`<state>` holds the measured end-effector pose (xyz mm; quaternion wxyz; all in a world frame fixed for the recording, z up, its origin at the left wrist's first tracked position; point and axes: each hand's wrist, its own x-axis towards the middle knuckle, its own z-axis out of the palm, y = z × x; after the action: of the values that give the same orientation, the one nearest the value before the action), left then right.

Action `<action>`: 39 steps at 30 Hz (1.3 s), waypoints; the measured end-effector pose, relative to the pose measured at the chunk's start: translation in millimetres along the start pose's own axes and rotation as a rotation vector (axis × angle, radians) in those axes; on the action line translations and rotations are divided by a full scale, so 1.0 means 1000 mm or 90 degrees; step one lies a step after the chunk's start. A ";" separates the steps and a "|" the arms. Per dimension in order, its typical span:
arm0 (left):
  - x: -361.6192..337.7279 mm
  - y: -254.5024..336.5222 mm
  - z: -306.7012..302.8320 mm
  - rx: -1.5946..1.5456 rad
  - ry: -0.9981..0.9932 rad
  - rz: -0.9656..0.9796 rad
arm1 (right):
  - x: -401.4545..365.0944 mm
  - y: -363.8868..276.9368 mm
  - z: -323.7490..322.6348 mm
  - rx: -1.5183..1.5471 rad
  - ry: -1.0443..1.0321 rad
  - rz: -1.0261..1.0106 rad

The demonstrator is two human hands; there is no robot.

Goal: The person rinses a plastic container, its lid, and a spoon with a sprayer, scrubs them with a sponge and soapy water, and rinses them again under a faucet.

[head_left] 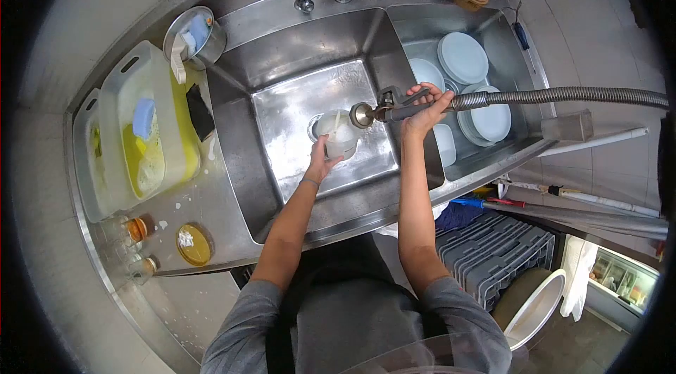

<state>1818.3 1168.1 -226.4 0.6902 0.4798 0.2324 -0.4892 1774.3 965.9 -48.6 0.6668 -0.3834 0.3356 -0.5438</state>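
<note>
My left hand [324, 161] is closed around the side of a clear container [341, 144], tilted over the floor of the left sink basin [282, 117]. Whitish water or foam shows in the container's mouth. My right hand [428, 110] grips a pre-rinse spray nozzle [362, 115] by its handle, with the fingers at the lever. The nozzle's round metal head points left, right at the container's upper edge. From the handle, a ribbed metal hose [570, 96] runs off to the right.
White plates [462, 57] and bowls fill the right basin. Left of the sink stand a plastic tub [184, 142] with yellow contents and a blue sponge, a metal pot [211, 43], glass jars [141, 268] and a yellow lid [194, 244]. Faucets [304, 1] line the back. A grey crate [493, 254] sits below right.
</note>
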 end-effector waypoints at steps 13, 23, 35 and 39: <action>-0.002 0.003 -0.004 -0.067 -0.076 -0.087 | -0.010 0.000 0.006 0.055 -0.018 0.032; -0.004 0.006 -0.013 -0.109 -0.202 -0.054 | -0.017 -0.006 0.009 0.069 -0.046 0.061; 0.012 0.003 -0.028 -0.107 -0.274 -0.037 | -0.025 -0.016 0.009 0.072 -0.092 0.109; 0.016 0.003 -0.030 -0.059 -0.264 0.001 | -0.028 -0.018 0.009 0.075 -0.113 0.120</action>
<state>1832.4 1187.3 -250.8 0.7447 0.3370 0.1074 -0.5660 1768.2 992.2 -27.5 0.7634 -0.3566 0.2774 -0.4616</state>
